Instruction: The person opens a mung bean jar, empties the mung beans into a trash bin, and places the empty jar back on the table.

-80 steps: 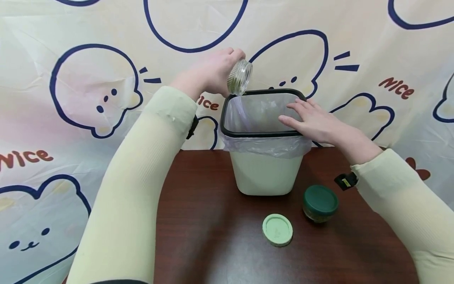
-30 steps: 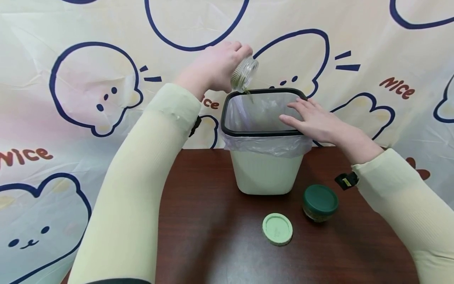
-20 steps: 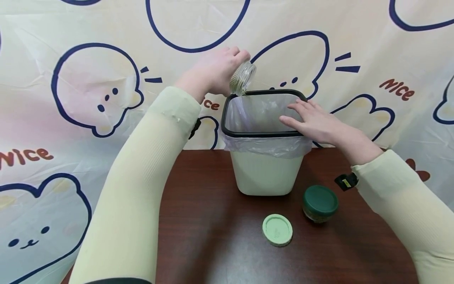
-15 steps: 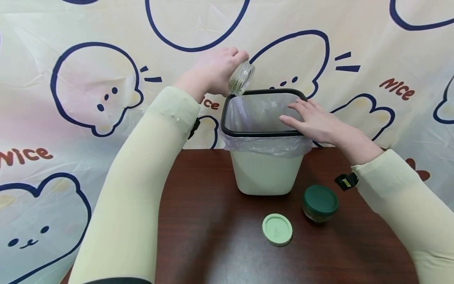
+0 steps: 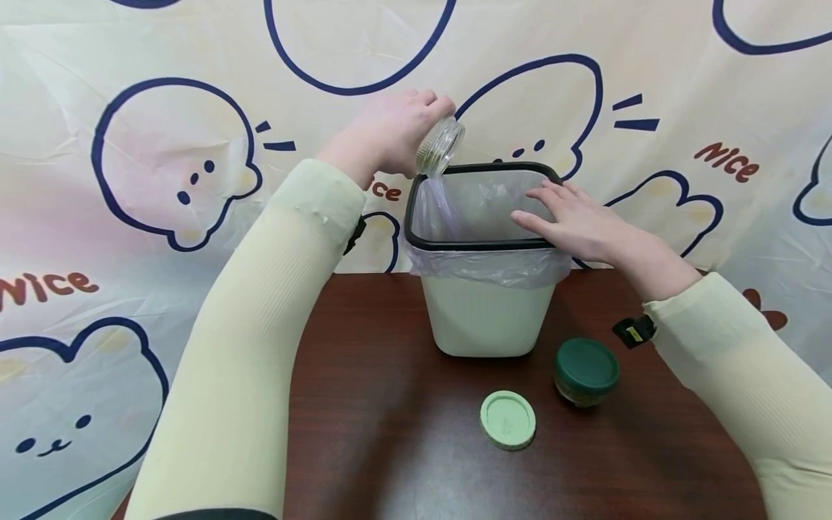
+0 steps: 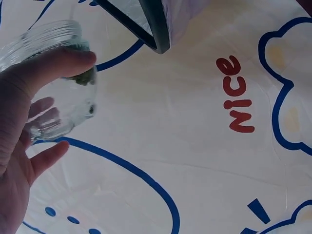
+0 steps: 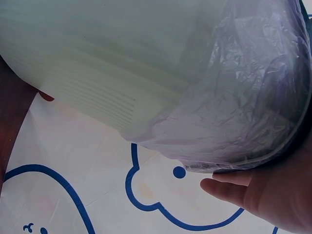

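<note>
Along the back hangs a cream cloth backdrop (image 5: pixel 325 119), creased, with navy cartoon outlines and red "Nice" lettering. Below it we log a dark reddish-brown table (image 5: pixel 364 397), glossy enough to throw glare; we would expect glass to slide on it.

Upright at its far side: a pale green-cream, squarish waste bin (image 5: pixel 490 318) with a black rim (image 5: pixel 484 246) and a thin lilac translucent liner (image 5: pixel 494 271) folded down outside. We judge the bin light and easily tipped, best steadied at the rim; the liner soft, slippery, quick to tear.

Right hand (image 5: pixel 578 220) lies across the rim's right side, fingers apart and nearly straight, gripping nothing we can make out. Left hand (image 5: pixel 396 126), by the bin's far left corner, has thumb and fingers curled round glass.

Right of centre on the table: a squat glass jar with a dark green lid (image 5: pixel 588 368); contents unclear to us.

Held in the left hand, tipped: a clear glass jar (image 5: pixel 442 144) with a threaded neck; contact with the rim, we cannot tell. Likely light for its bulk, rigid, breakable, slick if wet. We'd take it round the body, clear of the mouth.

Near the lidded jar, flat: a pale green round cap (image 5: pixel 508 419).

Smallest: dark green scraps (image 6: pixel 85 78) inside the held glass, probably soft and clinging.
</note>
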### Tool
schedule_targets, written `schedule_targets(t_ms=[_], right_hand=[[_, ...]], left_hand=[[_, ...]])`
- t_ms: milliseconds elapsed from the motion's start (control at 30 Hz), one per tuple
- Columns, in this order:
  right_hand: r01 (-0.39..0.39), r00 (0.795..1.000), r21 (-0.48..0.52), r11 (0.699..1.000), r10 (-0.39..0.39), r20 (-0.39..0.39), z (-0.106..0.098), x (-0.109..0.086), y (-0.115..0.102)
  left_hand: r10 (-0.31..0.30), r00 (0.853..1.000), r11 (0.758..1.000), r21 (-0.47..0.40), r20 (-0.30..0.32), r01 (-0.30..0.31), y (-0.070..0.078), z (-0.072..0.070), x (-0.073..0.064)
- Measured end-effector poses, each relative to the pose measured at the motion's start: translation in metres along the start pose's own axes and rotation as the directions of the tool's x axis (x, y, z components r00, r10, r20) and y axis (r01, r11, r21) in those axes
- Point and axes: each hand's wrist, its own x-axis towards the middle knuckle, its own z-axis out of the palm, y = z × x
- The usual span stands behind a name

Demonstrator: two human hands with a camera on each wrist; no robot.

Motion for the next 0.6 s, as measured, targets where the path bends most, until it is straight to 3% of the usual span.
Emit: schedule_targets(t_ms=[167,367,600], right_hand=[[0.0,1.0,0.001,1.0,0.0,0.003,-0.0006,0.0003,-0.0002],[-0.004,1.0,0.006,1.0,0.004,0.004,-0.0021,-0.0005,-0.0019],[-0.009,1.0,0.005,1.0,0.009,0.006,-0.0023,-0.0008,-0.0024]], left_hand=[[0.005,0.999,1.0,0.025,-0.047,-0.003,0.002,-0.0041,0.0009],[0.037,0.999,0.999,0.024,-0.015,-0.037,0.0037,-0.0049,0.0031],[0.024,1.0,0.999,0.029,-0.005,-0.024,0.0009,-0.0008,0.001]])
